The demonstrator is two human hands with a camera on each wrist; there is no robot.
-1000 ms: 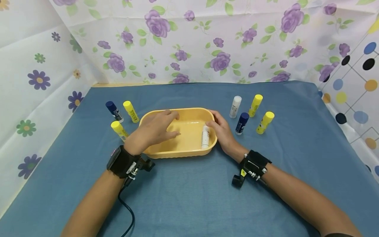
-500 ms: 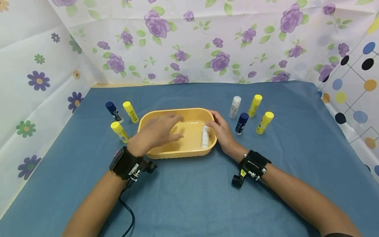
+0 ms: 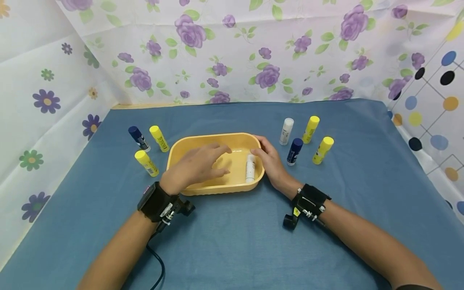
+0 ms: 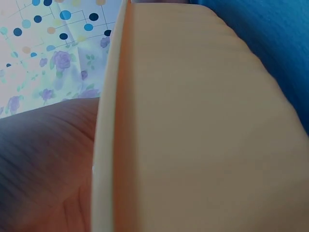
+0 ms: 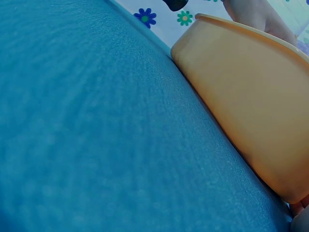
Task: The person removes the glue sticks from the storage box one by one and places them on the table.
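A yellow plastic tub (image 3: pixel 208 191) sits mid-table with a white glue stick (image 3: pixel 250 169) lying inside, near its right end. My right hand (image 3: pixel 271 163) grips the tub's right end, thumb over the rim and fingers along the outside. Over the left half of the tub hovers my left hand (image 3: pixel 197 167), fingers spread apart and nothing held. In the left wrist view that hand (image 4: pixel 46 164) shows beyond the rim, its fingertips hidden by the tub wall (image 4: pixel 207 111). The right wrist view is mostly tub side (image 5: pixel 246 96) and cloth, with a bit of finger at the lower corner.
Left of the tub lie a navy glue stick (image 3: pixel 139 139) and two yellow ones, a far one (image 3: pixel 159 139) and a near one (image 3: pixel 146 163). On the right are a white stick (image 3: pixel 286 131), a navy stick (image 3: pixel 295 152) and two yellow sticks (image 3: pixel 310 129). Blue cloth (image 3: pixel 232 241) covers the table.
My left hand has drifted a little to the right over the tub, its fingers still spread. The right hand keeps its grip, and the glue sticks stay where they were.
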